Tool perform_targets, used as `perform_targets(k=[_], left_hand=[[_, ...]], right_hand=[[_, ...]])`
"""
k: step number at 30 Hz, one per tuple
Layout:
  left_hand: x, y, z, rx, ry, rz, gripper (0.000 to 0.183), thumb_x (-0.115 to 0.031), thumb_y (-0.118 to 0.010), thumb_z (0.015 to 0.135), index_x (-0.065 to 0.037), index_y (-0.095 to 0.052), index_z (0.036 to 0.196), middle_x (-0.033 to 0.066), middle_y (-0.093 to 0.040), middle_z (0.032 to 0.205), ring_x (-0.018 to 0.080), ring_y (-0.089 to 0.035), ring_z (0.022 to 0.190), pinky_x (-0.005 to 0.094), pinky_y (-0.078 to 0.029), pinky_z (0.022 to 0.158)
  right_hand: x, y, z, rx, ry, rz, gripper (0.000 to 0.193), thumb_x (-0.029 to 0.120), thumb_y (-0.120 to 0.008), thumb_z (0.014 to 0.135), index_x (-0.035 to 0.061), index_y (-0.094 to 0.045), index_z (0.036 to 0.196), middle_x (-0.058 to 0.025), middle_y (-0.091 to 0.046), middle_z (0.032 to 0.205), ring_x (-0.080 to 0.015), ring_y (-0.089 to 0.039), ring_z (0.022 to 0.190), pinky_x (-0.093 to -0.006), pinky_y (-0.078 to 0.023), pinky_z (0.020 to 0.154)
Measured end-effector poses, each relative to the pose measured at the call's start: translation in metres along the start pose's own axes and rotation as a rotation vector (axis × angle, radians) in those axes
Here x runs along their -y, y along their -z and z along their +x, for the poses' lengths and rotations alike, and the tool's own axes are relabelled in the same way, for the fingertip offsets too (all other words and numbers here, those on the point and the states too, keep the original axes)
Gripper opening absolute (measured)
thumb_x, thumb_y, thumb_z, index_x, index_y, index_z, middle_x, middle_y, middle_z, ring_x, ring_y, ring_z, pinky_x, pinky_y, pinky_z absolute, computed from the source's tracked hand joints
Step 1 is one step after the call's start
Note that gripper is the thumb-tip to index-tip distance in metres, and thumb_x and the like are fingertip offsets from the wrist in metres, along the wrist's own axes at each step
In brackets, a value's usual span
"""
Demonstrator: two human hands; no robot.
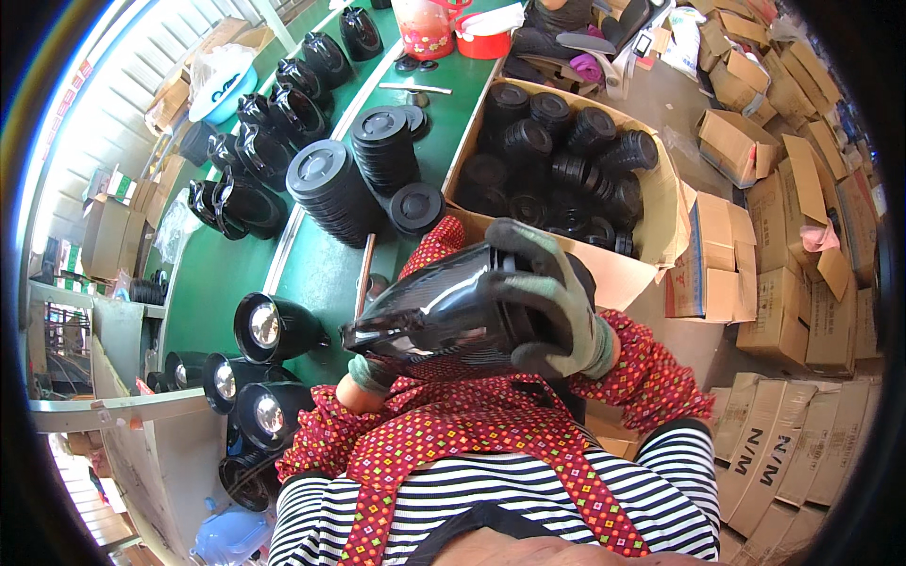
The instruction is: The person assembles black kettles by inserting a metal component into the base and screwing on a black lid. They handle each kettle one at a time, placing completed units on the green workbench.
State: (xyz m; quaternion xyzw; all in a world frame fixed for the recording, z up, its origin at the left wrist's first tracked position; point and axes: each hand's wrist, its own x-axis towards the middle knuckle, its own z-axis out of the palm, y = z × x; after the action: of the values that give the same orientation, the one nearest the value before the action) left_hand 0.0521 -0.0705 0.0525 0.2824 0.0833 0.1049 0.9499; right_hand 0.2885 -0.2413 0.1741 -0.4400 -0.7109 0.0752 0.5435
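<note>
A glossy black jug [439,307] lies sideways in front of my chest, its narrow spout end toward the left. My right hand [557,307], in a grey-green glove, is closed round its wide end, thumb and fingers spread across the black rim there. My left hand [370,374] holds the jug from beneath; only the glove cuff shows, and its fingers are hidden behind the jug. Just beyond, on the green bench [321,250], rise stacks of round black discs [326,179]. To the left lie black jugs with silvery insides showing [267,325].
Several black jugs [274,113] stand in rows at the back left. A large open carton [661,203] full of black round parts sits beyond my right hand. Brown cartons [779,311] pile up on the right. A red basin [486,38] is at the bench's far end.
</note>
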Motion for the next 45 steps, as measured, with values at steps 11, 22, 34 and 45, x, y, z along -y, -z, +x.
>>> perform_targets(k=[11, 22, 34, 45], left_hand=[[-0.106, -0.071, -0.009, -0.439, -0.285, 1.896, 0.029, -0.02, -0.077, 0.084, -0.003, -0.076, 0.107, 0.0209, -0.075, 0.102, 0.0366, -0.074, 0.093, 0.0411, -0.057, 0.081], [-0.113, -0.126, 0.017, -0.353, 0.037, 2.191, 0.052, -0.023, -0.083, 0.083, -0.004, -0.065, 0.128, 0.0192, -0.065, 0.124, 0.0388, -0.069, 0.107, 0.0449, -0.057, 0.093], [-0.064, -0.113, -0.019, -0.055, -0.378, 1.962, 0.069, -0.032, -0.096, 0.069, -0.012, -0.071, 0.13, 0.0331, -0.037, 0.158, 0.0586, -0.031, 0.15, 0.0645, -0.032, 0.123], [-0.057, -0.115, 0.0, 0.025, -0.57, 1.782, 0.05, -0.016, -0.094, 0.068, -0.006, -0.077, 0.114, 0.0202, -0.064, 0.137, 0.0429, -0.062, 0.123, 0.0498, -0.052, 0.104]], right_hand=[[-0.057, -0.116, -0.087, -0.668, -0.774, 1.269, 0.055, 0.04, -0.044, 0.115, -0.0002, -0.05, 0.152, -0.0177, -0.064, 0.142, -0.0253, -0.064, 0.13, -0.0397, -0.054, 0.111], [-0.01, -0.046, 0.012, 0.265, -0.157, 0.021, 0.08, 0.001, -0.074, 0.079, 0.0018, -0.052, 0.156, -0.0254, -0.043, 0.163, -0.0465, -0.043, 0.151, -0.0503, -0.036, 0.125], [0.002, -0.014, 0.021, 0.512, -0.214, -0.397, 0.069, 0.016, -0.086, 0.073, 0.0225, -0.068, 0.14, -0.0279, -0.049, 0.156, -0.0451, -0.057, 0.131, -0.0526, -0.048, 0.108], [0.004, -0.016, 0.024, 0.509, -0.173, -0.5, 0.045, 0.012, -0.076, 0.079, 0.0192, -0.074, 0.124, -0.029, -0.056, 0.142, -0.0462, -0.06, 0.123, -0.0521, -0.047, 0.105]])
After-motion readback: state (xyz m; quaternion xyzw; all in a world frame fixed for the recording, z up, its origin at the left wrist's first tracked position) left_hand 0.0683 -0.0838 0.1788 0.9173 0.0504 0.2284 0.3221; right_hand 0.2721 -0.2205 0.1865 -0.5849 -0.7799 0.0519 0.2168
